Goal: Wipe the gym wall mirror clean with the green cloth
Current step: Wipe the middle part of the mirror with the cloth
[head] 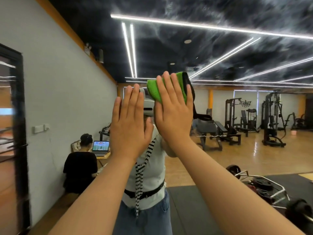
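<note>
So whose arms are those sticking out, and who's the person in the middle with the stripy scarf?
There is just one picture, taken by a camera worn on a person's head, so the two arms are that person's own. They stand facing a big wall mirror. The person in the middle is their own reflection, and the weight machines are the gym behind them, seen in the glass. The right hand presses a green cloth against the mirror with straight fingers. The left hand is held up flat beside it and holds nothing.
</note>
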The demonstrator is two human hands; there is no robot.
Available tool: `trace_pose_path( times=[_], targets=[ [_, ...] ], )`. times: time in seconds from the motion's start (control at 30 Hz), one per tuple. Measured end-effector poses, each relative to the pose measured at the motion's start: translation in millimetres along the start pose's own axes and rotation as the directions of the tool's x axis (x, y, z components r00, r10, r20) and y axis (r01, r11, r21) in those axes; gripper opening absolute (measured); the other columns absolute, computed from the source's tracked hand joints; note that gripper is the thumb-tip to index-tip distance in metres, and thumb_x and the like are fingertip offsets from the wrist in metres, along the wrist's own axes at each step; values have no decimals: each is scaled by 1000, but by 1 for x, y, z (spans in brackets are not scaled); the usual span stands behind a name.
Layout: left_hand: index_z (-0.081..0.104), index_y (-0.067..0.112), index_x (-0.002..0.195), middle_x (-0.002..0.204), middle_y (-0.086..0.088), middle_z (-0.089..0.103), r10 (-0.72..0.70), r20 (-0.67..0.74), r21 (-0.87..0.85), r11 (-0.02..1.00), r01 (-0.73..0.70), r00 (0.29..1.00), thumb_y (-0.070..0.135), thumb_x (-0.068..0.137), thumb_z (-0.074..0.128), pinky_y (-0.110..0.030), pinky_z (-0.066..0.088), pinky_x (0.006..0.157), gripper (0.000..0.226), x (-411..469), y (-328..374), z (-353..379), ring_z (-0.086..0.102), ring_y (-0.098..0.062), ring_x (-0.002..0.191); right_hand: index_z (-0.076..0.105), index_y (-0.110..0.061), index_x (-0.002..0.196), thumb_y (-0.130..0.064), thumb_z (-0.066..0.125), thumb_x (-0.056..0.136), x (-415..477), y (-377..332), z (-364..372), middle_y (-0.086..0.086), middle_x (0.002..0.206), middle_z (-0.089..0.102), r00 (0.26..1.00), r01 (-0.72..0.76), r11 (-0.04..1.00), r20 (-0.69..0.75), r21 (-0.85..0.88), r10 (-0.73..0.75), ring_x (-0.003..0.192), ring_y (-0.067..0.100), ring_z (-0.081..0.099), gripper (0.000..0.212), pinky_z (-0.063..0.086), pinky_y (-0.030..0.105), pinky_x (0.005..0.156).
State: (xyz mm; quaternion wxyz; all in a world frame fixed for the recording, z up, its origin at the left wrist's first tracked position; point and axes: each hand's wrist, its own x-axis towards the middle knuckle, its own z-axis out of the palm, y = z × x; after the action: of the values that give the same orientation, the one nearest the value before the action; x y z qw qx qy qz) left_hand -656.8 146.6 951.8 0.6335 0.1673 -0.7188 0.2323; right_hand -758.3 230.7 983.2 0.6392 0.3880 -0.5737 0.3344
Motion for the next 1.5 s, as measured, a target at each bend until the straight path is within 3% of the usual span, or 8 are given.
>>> trace_pose_path(
  times=[0.17, 0.37, 0.6, 0.93, 1.2, 1.3, 1.43, 1.5],
  targets=[
    [19, 6, 159, 167, -11, 15, -2, 24, -34, 999, 3, 1000, 34, 100, 37, -44, 6, 126, 67, -2, 0, -3, 10, -24, 155, 40, -15, 152, -24, 42, 98, -9, -4, -1, 4, 160, 35, 999, 6, 1000, -40, 27, -5, 150, 20, 26, 55, 9, 44, 124],
    [19, 10, 160, 168, -6, 12, 143, 70, 49, 988, -147, 987, 37, 100, 37, -37, -8, 125, 68, -20, -51, -20, 7, -20, 155, 38, -16, 153, -27, 41, 97, -11, -2, -1, 5, 160, 33, 999, 6, 1000, -42, 18, -5, 151, 21, 24, 57, 11, 47, 124],
    [15, 12, 160, 168, -7, 10, -28, 44, 78, 997, 25, 999, 39, 101, 35, -35, -9, 125, 68, 4, -122, -39, -1, -17, 155, 38, -18, 153, -27, 42, 96, -11, -2, 0, 3, 161, 33, 999, -7, 1000, -35, 22, 8, 151, 19, 23, 58, 7, 45, 125],
    [20, 11, 159, 168, -5, 15, -35, -19, -10, 999, 35, 999, 33, 101, 36, -34, -3, 126, 65, -2, -133, -34, 7, -19, 155, 38, -18, 153, -28, 40, 96, -10, -3, -2, 3, 160, 33, 999, -22, 999, -48, 35, 24, 151, 18, 22, 57, 7, 43, 125],
    [19, 12, 160, 168, -5, 14, -33, 19, -31, 999, 33, 999, 38, 98, 35, -37, -1, 126, 68, -2, -135, -36, 7, -20, 156, 30, -21, 156, -28, 32, 102, -7, -5, -6, -1, 163, 26, 997, -44, 999, 65, -31, 45, 153, 15, 15, 54, 5, 42, 124],
    [21, 12, 160, 168, -6, 15, -27, 9, -51, 998, 28, 1000, 39, 97, 37, -38, 1, 126, 71, -3, -136, -34, 8, -21, 156, 28, -26, 156, -32, 27, 104, 3, -12, -9, -4, 165, 22, 990, -106, 994, 95, 14, 104, 153, 11, 9, 52, -1, 36, 124],
    [20, 12, 160, 168, -6, 14, -4, 3, -49, 999, 4, 1000, 41, 97, 37, -41, 4, 127, 71, -4, -138, -32, 7, -21, 156, 28, -31, 155, -32, 26, 102, 39, -56, 2, -5, 165, 19, 931, -363, 916, 41, 169, 361, 153, 10, 5, 53, -5, 37, 124],
    [20, 12, 160, 168, -6, 14, 1, -1, -50, 999, -2, 1000, 39, 97, 36, -42, 4, 126, 70, -5, -139, -33, 8, -21, 156, 28, -27, 156, -34, 23, 102, 41, -91, 13, -1, 165, 21, 962, -273, 958, 28, 88, 272, 154, 16, 9, 54, -3, 40, 123]
  ],
)
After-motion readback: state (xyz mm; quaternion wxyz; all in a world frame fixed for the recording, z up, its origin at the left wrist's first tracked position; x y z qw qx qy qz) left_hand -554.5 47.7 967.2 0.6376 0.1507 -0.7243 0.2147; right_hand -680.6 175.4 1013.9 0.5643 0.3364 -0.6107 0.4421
